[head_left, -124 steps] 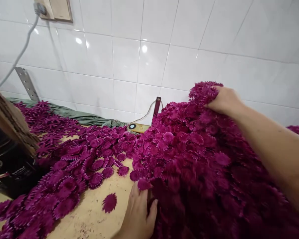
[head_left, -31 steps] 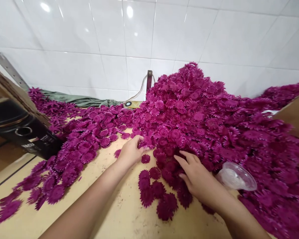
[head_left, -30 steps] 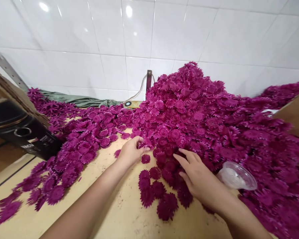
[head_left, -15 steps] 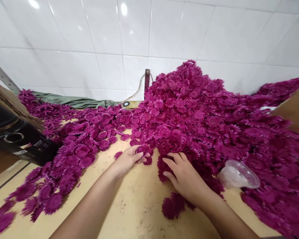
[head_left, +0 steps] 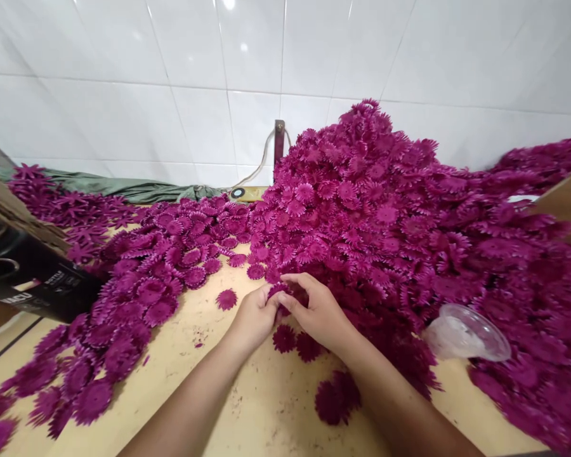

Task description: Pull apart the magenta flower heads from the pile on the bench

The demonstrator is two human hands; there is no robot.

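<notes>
My left hand [head_left: 255, 315] is closed on a small purple flower head [head_left: 278, 290] with fringed petals, just in front of the big heap. My right hand [head_left: 321, 312] meets it from the right, thumb and forefinger closed around the same flower head. Fingers of both hands partly cover the flower. Under the hands, loose purple flower heads [head_left: 283, 339] lie on the pale tabletop [head_left: 247, 400]. A single loose flower [head_left: 226, 299] rests left of my left hand, and a small cluster [head_left: 337, 398] lies below my right wrist.
A tall heap of purple flowers [head_left: 361, 203] fills the centre right. A flatter spread [head_left: 137, 311] runs down the left beside a black box [head_left: 33, 279]. A clear plastic cup [head_left: 469, 333] lies tipped at right. White tiled wall [head_left: 137, 120] and green cloth [head_left: 124, 185] stand behind.
My right hand has moved left from the heap's edge to the flower in my left hand. Its fingers have closed in. The view has shifted slightly.
</notes>
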